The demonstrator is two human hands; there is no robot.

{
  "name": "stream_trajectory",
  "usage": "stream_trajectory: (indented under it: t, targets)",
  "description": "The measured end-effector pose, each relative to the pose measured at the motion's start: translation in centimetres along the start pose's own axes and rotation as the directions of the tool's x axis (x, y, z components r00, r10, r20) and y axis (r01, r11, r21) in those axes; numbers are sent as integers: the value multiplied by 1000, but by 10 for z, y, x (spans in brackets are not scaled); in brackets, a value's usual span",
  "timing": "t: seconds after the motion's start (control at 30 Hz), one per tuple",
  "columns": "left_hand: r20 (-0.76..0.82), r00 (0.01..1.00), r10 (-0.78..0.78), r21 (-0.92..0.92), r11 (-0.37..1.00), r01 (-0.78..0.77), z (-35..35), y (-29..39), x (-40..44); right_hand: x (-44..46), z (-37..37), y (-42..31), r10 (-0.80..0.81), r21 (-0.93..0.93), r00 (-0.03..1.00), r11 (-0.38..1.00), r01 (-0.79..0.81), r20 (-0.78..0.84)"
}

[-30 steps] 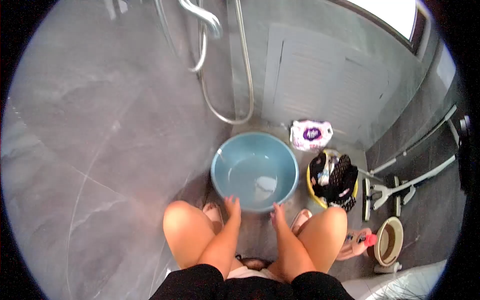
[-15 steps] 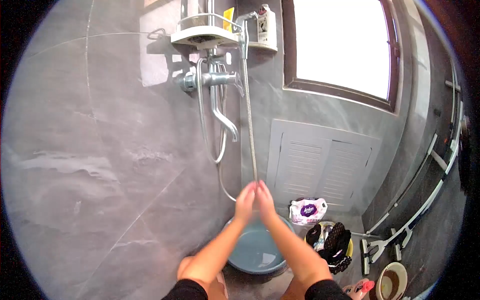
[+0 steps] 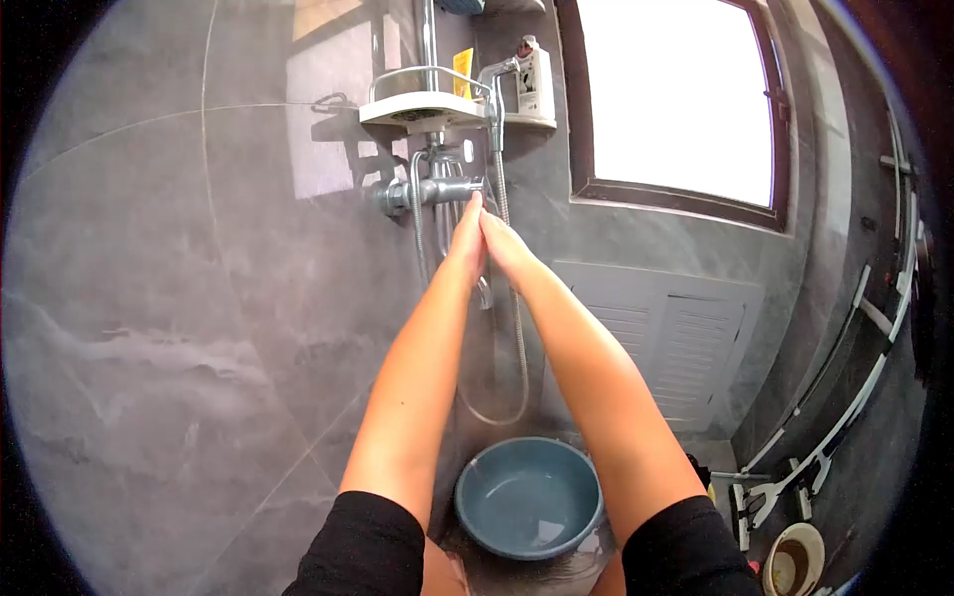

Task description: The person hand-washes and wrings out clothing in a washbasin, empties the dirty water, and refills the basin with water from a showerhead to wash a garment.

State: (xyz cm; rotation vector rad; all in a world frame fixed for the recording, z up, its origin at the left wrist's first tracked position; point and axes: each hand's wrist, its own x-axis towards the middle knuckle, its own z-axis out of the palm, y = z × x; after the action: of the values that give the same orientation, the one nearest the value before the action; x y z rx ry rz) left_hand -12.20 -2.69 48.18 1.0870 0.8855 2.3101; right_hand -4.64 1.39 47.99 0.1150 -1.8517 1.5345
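My left hand (image 3: pixel 466 238) and my right hand (image 3: pixel 504 245) are raised in front of me, side by side. Their fingers are stretched out and meet at the tips. The fingertips touch the end of the chrome mixer tap (image 3: pixel 437 190) on the wall and cover its lever. I see nothing held in either hand; the palms face each other, so the gap between them is hidden. Partly behind my left hand, the tap's curved spout (image 3: pixel 484 294) points down. Below my forearms a blue-grey basin (image 3: pixel 530 549) stands on the floor, with some light reflected inside.
A steel shower hose (image 3: pixel 519 343) loops down from the hand shower (image 3: pixel 496 109). Above the tap is a white shelf (image 3: pixel 422 106). A white bottle (image 3: pixel 535 84) stands in the corner. Squeegee-like tools (image 3: pixel 765 502) and a small bucket (image 3: pixel 795 558) are at right.
Both hands have risen from above the basin to the tap, staying together. The view has tilted up slightly. My right arm now hides the printed packet and most of the dark laundry.
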Motion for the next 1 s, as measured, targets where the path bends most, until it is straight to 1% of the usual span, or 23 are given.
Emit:
stream_trajectory:
  t: [0.07, 0.1, 0.17, 0.2, 0.23, 0.3, 0.33, 0.37, 0.4, 0.43, 0.5, 0.57, 0.6, 0.63, 0.67, 0.7, 0.77, 0.8, 0.83, 0.9, 0.93, 0.97, 1.0]
  targets:
    - [102, 995, -25, -36, 999, 29, -8, 0, 1, 19, -5, 16, -35, -5, 998, 999, 35, -45]
    - [102, 994, -27, -38, 999, 31, -6, 2, -2, 13, 1, 4, -66, -7, 994, 998, 66, -87]
    - [55, 998, 10, -90, 996, -6, -5, 4, -7, 3, 0, 0, -47, -12, 997, 999, 47, -67]
    - [131, 990, 46, -158, 987, -25, -12, 2, 6, 10, 1, 8, -116, -71, 991, 991, 111, -73]
    - [127, 991, 45, -160, 987, -24, -20, -3, 16, 17, 2, 17, -183, -129, 980, 976, 173, -74]
    - [181, 983, 23, -176, 984, 10, -22, -2, 16, 24, 2, 23, -205, -153, 975, 970, 190, -86]
    - [242, 969, 55, -198, 980, -6, -22, -3, 16, 26, 0, 25, -246, -274, 960, 940, 204, -130]
    - [236, 971, 49, -196, 981, -2, -19, -2, 14, 24, -1, 24, -292, -392, 942, 896, 208, -168]
    - [243, 968, 60, -203, 979, -10, -16, -2, 13, 21, 0, 25, -317, -449, 924, 872, 195, -213]
    - [250, 966, 70, -211, 977, -16, -15, -2, 12, 19, -1, 26, -308, -447, 927, 875, 186, -216]
    - [241, 969, 44, -171, 985, -3, -10, 0, 5, 13, -5, 26, -314, -366, 944, 894, 259, -99]
    - [87, 995, 42, -134, 991, -30, -7, -2, 3, 21, -6, 52, -328, -392, 938, 882, 263, -108]
    - [4, 1000, 29, -110, 994, -28, -4, -7, 0, 21, -6, 64, -328, -290, 938, 914, 285, -115]
    - [-4, 1000, 15, -113, 993, -15, -3, -15, -8, 19, -8, 77, -325, -185, 938, 936, 301, -120]
    - [-70, 998, -5, -71, 997, 0, 2, -22, -26, -4, -8, 72, -246, -177, 957, 960, 218, -156]
    - [-139, 990, -25, -29, 999, 21, 3, -33, -43, -21, -9, 80, -221, -173, 962, 966, 194, -158]
    - [-153, 987, -52, -40, 998, 47, -3, -63, -80, -60, -11, 104, -166, 70, 974, 982, 178, -154]
    - [-147, 988, -53, -67, 997, 44, -17, -90, -95, -79, -16, 131, -196, 23, 967, 979, 202, -161]
    - [-141, 988, -54, -95, 995, 41, -33, -118, -111, -104, -21, 158, -157, 29, 973, 986, 164, -170]
    - [-165, 959, -232, -163, 965, 206, -64, -163, -159, -173, -30, 208, -50, 150, 975, 985, 84, -218]
    - [-83, 930, -358, -194, 921, 337, -87, -185, -188, -213, -37, 229, 202, 267, 948, 954, -134, -247]
    - [-130, 862, -489, -253, 857, 448, -104, -209, -221, -255, -43, 250, 440, 386, 864, 862, -329, -246]
    - [-270, 765, -585, -252, 809, 530, -127, -246, -259, -301, -44, 278, 571, 438, 756, 797, -417, -319]
